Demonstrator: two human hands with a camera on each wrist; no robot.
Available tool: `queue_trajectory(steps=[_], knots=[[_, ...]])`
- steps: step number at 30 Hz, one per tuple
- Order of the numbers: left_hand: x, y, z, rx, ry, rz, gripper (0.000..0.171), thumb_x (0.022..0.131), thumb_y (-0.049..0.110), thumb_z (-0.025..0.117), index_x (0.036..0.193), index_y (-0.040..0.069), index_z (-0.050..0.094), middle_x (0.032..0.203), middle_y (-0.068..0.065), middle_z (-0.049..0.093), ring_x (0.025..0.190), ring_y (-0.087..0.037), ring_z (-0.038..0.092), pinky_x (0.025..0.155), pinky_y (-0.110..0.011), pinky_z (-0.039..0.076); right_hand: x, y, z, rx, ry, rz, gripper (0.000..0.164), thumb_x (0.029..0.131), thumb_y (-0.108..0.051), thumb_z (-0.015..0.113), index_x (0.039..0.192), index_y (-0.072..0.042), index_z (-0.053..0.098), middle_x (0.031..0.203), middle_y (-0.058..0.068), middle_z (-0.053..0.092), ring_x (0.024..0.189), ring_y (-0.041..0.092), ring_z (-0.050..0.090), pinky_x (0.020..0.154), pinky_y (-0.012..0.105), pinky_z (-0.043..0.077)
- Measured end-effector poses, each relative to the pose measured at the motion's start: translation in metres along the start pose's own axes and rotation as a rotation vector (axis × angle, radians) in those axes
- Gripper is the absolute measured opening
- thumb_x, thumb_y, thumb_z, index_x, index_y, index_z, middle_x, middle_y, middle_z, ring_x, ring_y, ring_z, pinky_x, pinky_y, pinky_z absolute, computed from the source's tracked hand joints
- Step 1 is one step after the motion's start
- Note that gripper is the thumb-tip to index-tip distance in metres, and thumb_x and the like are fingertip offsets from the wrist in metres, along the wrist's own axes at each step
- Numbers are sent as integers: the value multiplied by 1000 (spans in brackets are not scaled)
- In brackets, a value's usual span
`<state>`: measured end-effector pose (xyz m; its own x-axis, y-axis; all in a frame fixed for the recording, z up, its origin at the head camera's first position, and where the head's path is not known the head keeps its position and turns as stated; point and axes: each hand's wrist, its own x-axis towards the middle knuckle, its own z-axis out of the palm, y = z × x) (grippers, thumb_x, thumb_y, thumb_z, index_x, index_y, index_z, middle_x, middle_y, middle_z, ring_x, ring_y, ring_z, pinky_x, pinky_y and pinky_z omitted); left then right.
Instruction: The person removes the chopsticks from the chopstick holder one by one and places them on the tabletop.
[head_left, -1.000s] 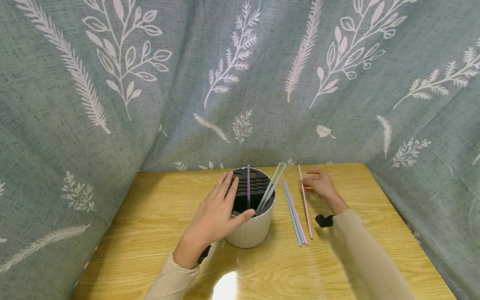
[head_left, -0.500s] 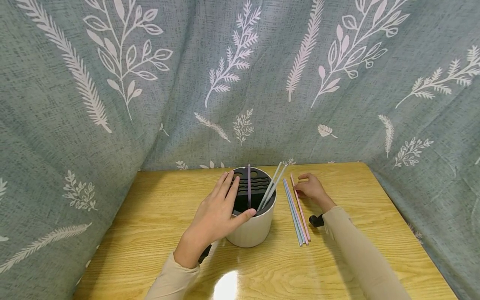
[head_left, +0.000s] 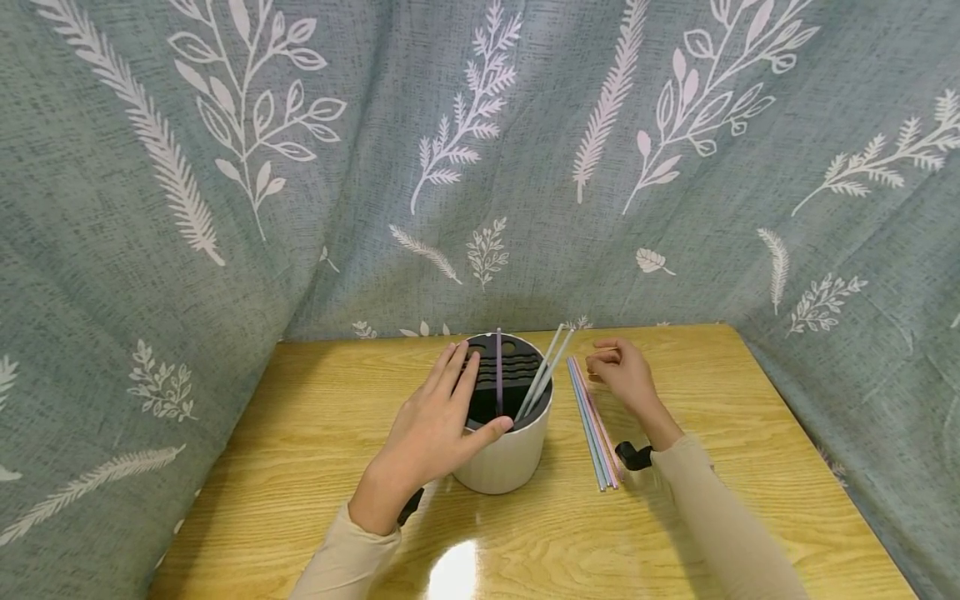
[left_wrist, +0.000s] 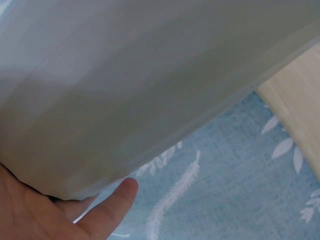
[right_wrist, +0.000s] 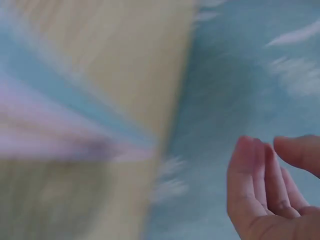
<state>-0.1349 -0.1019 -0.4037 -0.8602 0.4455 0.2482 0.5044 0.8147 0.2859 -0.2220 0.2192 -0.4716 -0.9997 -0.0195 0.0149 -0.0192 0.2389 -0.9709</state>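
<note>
My left hand rests with spread fingers on the rim of a white round holder with a black slotted insert. A purple stick stands in it, and two pale sticks lean to the right. In the left wrist view, the holder's wall fills most of the frame above my fingers. My right hand hovers beside the far end of several thin pastel sticks on the table. Its fingers are loosely bent and hold nothing; in the right wrist view, thumb and fingertips are apart.
A wooden table carries the holder and sticks. Behind and beside it hangs a blue-green curtain with white leaf patterns. Black wrist camera mounts sit under both wrists.
My right hand brought a pink stick leftward to lie against the other sticks on the table, then let it go and lifted slightly away. My left hand has stayed on the holder.
</note>
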Motion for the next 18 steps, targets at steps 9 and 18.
queue_trajectory(steps=[9, 18], knots=[[0, 0, 0, -10, 1, -4, 99, 93, 78, 35, 160, 6, 23, 166, -12, 14, 152, -24, 6, 105, -53, 41, -63, -78, 29, 160, 35, -394, 34, 94, 3, 68, 125, 8, 54, 103, 27, 67, 83, 20, 70, 77, 37, 58], [0, 0, 0, -6, -1, -8, 99, 93, 79, 34, 160, 7, 23, 166, -11, 14, 152, -25, 7, 105, -53, 41, -76, -93, 54, 179, 64, -449, 41, 89, 6, 72, 126, 6, 55, 100, 23, 67, 90, 22, 68, 78, 30, 57]])
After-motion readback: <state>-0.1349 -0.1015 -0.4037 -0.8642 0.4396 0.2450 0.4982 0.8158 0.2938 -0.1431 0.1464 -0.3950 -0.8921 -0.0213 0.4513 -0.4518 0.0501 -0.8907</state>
